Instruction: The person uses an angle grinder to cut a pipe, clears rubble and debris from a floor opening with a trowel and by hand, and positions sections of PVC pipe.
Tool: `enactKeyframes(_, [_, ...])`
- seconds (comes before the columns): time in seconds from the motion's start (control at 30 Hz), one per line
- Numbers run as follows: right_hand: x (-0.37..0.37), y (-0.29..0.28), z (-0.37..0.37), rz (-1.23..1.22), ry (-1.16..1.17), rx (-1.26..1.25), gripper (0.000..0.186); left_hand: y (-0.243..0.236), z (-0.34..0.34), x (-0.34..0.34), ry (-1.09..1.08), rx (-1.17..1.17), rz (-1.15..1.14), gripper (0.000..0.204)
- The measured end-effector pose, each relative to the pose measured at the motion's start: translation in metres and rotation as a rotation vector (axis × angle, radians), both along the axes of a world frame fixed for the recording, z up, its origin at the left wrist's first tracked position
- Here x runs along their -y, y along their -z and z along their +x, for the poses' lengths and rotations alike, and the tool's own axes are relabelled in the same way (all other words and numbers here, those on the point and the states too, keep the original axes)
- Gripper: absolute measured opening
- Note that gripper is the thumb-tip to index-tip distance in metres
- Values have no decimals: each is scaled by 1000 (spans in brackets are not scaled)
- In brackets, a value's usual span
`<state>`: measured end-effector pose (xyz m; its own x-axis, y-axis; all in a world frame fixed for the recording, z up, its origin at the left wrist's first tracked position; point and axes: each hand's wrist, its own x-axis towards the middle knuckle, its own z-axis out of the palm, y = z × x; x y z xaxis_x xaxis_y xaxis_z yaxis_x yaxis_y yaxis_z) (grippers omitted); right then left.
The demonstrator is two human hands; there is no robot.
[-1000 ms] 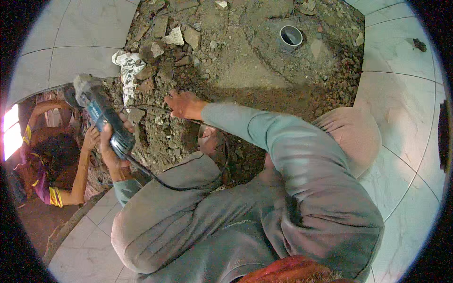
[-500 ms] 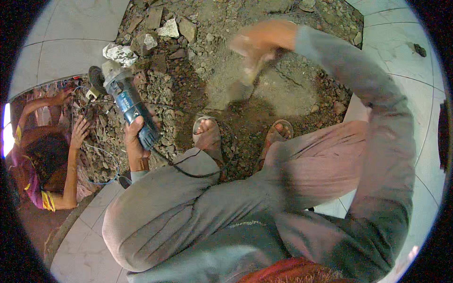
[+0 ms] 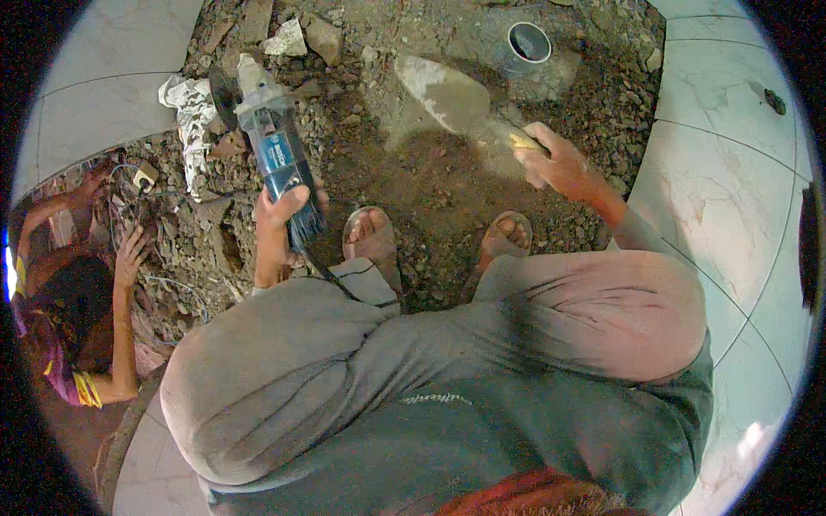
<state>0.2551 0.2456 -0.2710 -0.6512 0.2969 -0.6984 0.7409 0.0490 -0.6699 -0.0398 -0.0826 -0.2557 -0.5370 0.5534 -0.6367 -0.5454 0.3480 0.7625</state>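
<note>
Trowel [image 3: 447, 95] swung forward, right hand [image 3: 559, 163] gripping (handle)

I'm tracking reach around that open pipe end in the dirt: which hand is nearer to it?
Right. The right hand, gripping a trowel, is just below the pipe opening. The left hand holds the blue angle grinder far off to the pipe's left.

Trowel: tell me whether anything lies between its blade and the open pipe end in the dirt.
Nothing visible does. The right hand holds the trowel over the dirt, and only bare soil and small rubble lie between its blade and the pipe end beyond it.
</note>
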Motion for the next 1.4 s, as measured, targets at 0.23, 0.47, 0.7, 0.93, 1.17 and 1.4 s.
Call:
enactKeyframes(0.23, [-11, 64, -41, 251, 268, -60, 31, -12, 2, -2, 39, -111, -107, 45])
enactKeyframes(0.47, [-19, 172, -79, 951, -3, 154, 36, -5, 1, 3, -5, 0, -89, 49])
enactKeyframes(0.7, [-34, 180, -69, 857, -31, -61, 36, -2, 1, 0, 58, -4, -81, 48])
enactKeyframes(0.93, [-30, 113, -85, 161, 175, 86, 45, 3, -1, 10, 38, -2, -101, 55])
enactKeyframes(1.17, [-15, 102, -35, 436, 100, -174, 45, 7, 0, 11, -23, -2, -80, 58])
enactKeyframes(1.4, [-19, 99, 11, 622, -44, -127, 48, 3, 1, 14, 9, -58, -109, 58])
